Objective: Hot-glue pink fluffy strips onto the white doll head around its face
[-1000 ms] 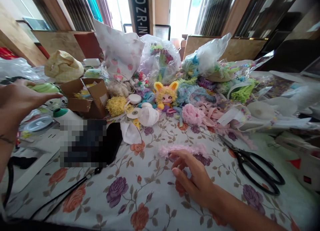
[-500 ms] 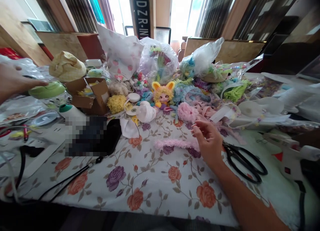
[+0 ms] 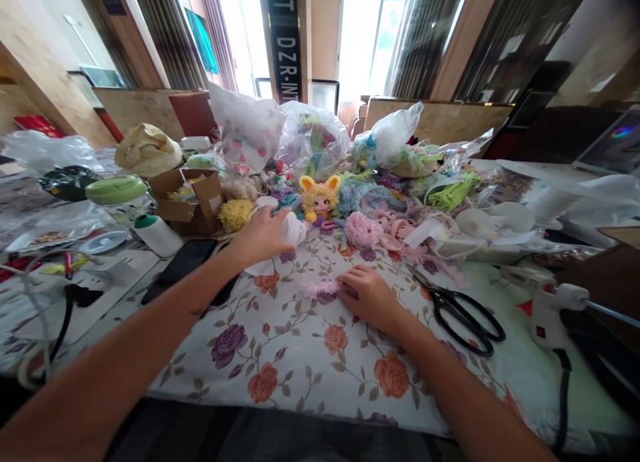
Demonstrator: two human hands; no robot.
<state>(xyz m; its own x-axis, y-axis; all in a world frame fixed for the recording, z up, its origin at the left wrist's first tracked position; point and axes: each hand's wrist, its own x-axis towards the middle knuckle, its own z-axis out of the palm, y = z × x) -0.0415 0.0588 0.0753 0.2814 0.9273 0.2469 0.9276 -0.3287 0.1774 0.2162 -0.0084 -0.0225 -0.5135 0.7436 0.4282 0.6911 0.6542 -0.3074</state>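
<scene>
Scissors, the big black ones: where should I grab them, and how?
I'd take the scissors by the handle loops, coming from the near right side. They lie with those big loops nearer you, while the blades point away and to the left.

From here I'm seeing one camera riding on the person's head | it is looking from above the near side of the flowered tablecloth (image 3: 305, 342) | it is facing forward and down, past the doll (image 3: 321, 201) toward a bright window (image 3: 373, 35) | it is viewing the left hand (image 3: 263, 235) and right hand (image 3: 373, 299) from nearby
</scene>
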